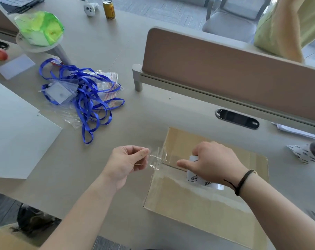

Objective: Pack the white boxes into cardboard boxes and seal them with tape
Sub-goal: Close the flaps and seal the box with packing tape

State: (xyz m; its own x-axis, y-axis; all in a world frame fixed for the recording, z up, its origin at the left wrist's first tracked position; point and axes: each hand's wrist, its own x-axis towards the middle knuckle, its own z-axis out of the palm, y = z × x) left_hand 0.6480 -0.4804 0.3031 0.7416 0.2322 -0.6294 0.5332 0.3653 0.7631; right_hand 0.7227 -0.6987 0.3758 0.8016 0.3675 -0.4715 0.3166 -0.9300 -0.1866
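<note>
While the closed brown cardboard box (205,201) lies flat on the pale desk (138,112) at near right, the left hand (124,163) pinches the free end of a clear, glossy strip of packing tape (157,157) between thumb and forefinger, just left of the box's left edge. The right hand (212,165), fingers curled, grips a white-labelled tape roll (198,179) on the box's top. Thin, limp and sticky, the film will likely wrinkle or cling to itself; holding only its very end, taut, seems safest. Its long axis runs left to right along the flap seam. Blue lanyards (88,94) lie far left.
</note>
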